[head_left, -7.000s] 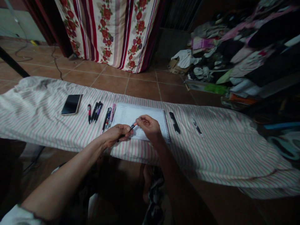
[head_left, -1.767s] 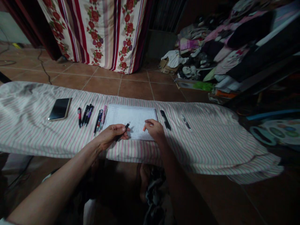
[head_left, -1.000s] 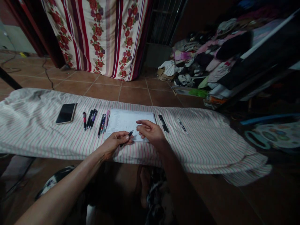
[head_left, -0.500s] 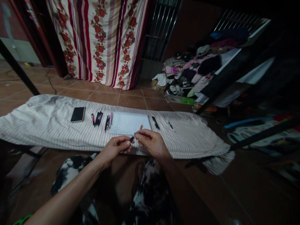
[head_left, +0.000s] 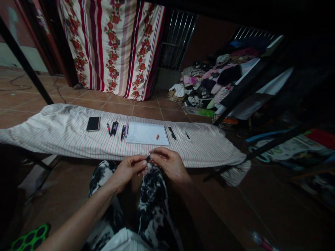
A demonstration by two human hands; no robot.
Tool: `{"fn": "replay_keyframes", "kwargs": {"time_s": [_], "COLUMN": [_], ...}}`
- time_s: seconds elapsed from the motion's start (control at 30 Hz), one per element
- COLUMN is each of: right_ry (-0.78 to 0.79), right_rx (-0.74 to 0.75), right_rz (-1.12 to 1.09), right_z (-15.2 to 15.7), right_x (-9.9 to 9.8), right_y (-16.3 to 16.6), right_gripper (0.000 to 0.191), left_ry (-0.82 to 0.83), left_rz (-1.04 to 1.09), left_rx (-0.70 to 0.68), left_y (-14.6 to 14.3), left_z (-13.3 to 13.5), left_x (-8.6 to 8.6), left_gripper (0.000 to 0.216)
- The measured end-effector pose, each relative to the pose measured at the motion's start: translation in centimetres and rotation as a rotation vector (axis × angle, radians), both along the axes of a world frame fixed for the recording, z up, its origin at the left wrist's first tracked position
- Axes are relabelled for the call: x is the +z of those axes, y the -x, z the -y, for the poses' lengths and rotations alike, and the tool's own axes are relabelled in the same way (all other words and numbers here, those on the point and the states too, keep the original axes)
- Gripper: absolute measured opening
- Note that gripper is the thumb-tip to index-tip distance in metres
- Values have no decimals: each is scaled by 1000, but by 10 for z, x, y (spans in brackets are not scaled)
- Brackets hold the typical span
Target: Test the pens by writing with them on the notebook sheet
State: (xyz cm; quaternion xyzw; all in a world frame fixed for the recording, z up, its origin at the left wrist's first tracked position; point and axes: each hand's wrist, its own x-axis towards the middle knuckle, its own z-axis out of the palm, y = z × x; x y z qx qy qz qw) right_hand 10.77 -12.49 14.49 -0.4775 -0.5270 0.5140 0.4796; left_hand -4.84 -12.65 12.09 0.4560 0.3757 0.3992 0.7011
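Note:
Both hands meet in front of the striped cloth's near edge, above my knees. My left hand pinches a small dark object, too small to name. The fingertips of my right hand close on its other end. Beyond them an open spiral notebook lies flat, with a small orange-brown stub on its page. Several pens lie left of the notebook, and a second group of pens is farther left. To the right are black pens and a thin pen with a clear part.
A dark phone or small notebook lies on the left of the striped cloth. Black posts rise at both sides. A floral curtain hangs behind, and a heap of clothes is at back right.
My hands have drawn back from over the notebook toward my knees, and come closer together on the dark object. The view has tilted downward, showing more of my legs.

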Motion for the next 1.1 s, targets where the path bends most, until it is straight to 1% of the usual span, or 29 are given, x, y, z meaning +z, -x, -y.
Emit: {"fn": "replay_keyframes", "kwargs": {"time_s": [0.1,0.27,0.4,0.57,0.8,0.97,1.1], "right_ry": [33,14,-22,-32,-30,-24,-44], "right_rx": [1,10,14,5,-21,-41,-74], "right_rz": [-18,15,47,87,122,58,61], "right_z": [3,5,4,5,4,2,1], "right_x": [-1,-2,3,11,13,11,12], "right_y": [1,0,-2,-3,-6,-8,-10], "right_gripper": [21,19,15,12,14,15,16], "left_ry": [5,14,8,18,29,14,15], "left_rz": [5,38,90,101,92,90,85], "left_rx": [9,-12,-33,-6,21,17,6], "left_y": [1,2,3,0,-1,-2,-2], "left_z": [4,7,7,8,10,8,7], "left_x": [2,1,-2,-7,-11,-13,-16], "left_gripper": [33,30,30,31,34,32,30]}}
